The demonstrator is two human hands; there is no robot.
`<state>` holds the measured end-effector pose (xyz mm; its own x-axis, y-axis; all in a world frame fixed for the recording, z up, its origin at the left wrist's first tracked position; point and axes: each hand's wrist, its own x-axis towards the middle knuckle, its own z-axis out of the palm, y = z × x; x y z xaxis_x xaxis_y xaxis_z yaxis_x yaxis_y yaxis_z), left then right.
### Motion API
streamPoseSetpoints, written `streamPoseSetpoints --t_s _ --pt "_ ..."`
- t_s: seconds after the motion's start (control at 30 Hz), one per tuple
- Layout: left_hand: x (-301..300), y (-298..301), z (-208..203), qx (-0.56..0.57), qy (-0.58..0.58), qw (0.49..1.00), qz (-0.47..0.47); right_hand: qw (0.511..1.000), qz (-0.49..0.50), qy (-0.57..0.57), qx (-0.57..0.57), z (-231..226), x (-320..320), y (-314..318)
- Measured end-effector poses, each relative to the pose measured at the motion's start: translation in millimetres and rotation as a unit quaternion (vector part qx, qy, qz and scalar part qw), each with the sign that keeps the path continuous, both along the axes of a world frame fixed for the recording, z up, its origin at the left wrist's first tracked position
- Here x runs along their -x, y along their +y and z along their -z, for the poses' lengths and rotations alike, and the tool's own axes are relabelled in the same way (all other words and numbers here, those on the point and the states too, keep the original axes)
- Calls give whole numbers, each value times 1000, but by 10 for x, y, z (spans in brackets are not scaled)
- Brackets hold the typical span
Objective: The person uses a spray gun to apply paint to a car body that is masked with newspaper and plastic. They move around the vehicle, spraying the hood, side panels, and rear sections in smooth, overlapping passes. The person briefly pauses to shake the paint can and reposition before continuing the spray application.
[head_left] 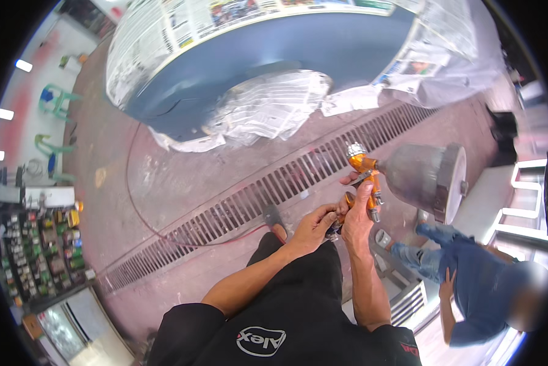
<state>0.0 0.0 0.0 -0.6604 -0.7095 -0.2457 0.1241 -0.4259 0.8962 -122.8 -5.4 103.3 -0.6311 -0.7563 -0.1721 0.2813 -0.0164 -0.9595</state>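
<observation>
While the orange metal spray gun with a silver nozzle (365,165) is held up before the person's trunk, right of centre, the bare right hand (357,216) is wrapped around its handle, fingers mostly closed. The large, cloudy grey cup (414,177) attached to the gun tilts out to the right. The bare left hand (312,227) is nearly closed, thumb and fingers gathered at a small dark fitting (334,232) below the handle; the exact contact is partly hidden. Beneath runs a long slotted floor grating (274,186), crossed by a thin reddish hose (240,237). Ahead stands a smooth, curved blue-grey panel (347,46), bordered by printed newspaper sheets (274,110). A co-worker in a dark blue shirt and blue jeans (478,277) is at right; 2 green plastic seats (57,111) stand far left.
</observation>
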Motion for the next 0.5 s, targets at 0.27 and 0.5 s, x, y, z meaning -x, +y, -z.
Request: streamPoseSetpoints --t_s 0.27,0.5 --pt "119 -1052 818 105 -165 959 -204 998 -53 -11 22 974 206 -1371" --pt "-777 420 2789 -81 -630 770 -53 995 -71 -73 -21 2214 391 -2016"
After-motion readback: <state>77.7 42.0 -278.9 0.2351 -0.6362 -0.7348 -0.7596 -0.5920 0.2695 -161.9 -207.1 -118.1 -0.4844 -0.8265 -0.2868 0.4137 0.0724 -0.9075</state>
